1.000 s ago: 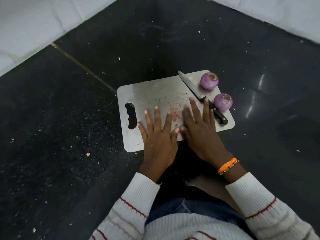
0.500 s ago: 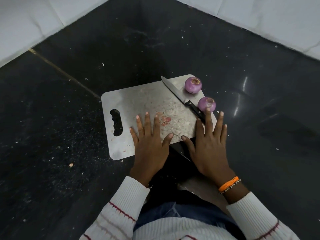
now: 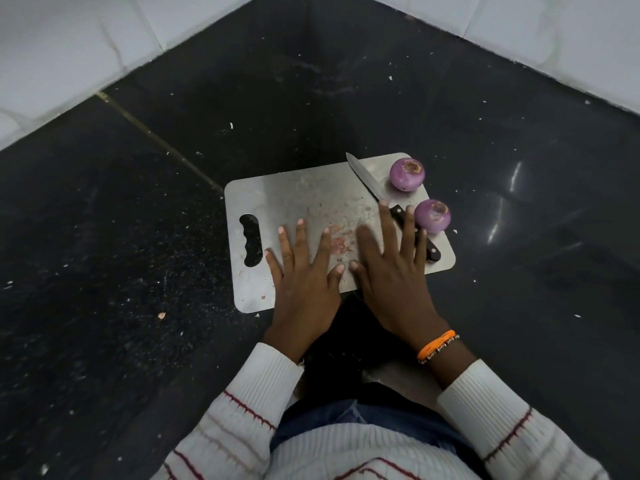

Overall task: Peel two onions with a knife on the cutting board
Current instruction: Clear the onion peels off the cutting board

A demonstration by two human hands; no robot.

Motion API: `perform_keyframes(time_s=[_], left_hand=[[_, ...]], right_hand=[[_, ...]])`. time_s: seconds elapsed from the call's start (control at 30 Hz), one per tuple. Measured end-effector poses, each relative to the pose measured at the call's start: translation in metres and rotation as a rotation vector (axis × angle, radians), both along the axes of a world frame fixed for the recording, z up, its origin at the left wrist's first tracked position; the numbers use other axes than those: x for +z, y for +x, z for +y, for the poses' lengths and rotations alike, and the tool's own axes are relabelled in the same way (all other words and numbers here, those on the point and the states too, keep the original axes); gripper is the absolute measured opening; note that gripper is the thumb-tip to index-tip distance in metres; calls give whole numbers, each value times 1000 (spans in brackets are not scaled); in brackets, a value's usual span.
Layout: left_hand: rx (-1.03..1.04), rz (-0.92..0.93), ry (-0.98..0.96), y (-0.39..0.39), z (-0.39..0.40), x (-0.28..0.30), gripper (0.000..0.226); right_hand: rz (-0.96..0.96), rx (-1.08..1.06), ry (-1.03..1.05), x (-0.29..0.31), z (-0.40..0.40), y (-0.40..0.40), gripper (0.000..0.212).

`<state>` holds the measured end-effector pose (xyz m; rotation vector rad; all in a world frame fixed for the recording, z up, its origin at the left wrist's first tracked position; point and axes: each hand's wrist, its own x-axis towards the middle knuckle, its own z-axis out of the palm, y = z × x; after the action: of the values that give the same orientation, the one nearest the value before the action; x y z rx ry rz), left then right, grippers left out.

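A dark speckled floor (image 3: 104, 254) meets white walls, and on it lies your metal cutting board (image 3: 294, 192). Your left hand (image 3: 304, 282) lies flat on the board's near edge, fingers straight and spread. Your right hand (image 3: 391, 271) lies flat beside it, fingers stretched over the knife (image 3: 370, 183) handle, gripping nothing. Just beyond those fingertips sits the nearer onion (image 3: 433, 216); the farther onion (image 3: 407, 174) rests by the blade.

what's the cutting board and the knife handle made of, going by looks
Cutting board: seemingly brushed metal, likely steel, since it is thin, grey and dully reflective with scuff marks. Knife handle: glossy black with pale rivets, probably plastic, though lacquered wood cannot be ruled out.
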<state>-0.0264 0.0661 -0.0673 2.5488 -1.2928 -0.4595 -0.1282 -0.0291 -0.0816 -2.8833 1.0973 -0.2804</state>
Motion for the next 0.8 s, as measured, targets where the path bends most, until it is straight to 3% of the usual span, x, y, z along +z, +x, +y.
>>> perform_keyframes(time_s=[0.1,0.23,0.4,0.47,0.67,0.8], left_hand=[[39,11,2,4,0,1,56],[23,118,-100,5,-1,5,48],[116,187,-254,12,0,8,54],[181,189,-315,15,1,7,56],[292,139,-455,21,11,7,34],[338,124,-480,22,14,10,33]], right_hand=[[26,-74,10,-3,-5,0,63],[14,65,57,-1,-6,-2,60],[33,43,102,2,-1,-4,68],[29,104,119,3,2,1,65],[-111,167,197,13,-1,26,49],[-41,220,173,9,8,34,51]])
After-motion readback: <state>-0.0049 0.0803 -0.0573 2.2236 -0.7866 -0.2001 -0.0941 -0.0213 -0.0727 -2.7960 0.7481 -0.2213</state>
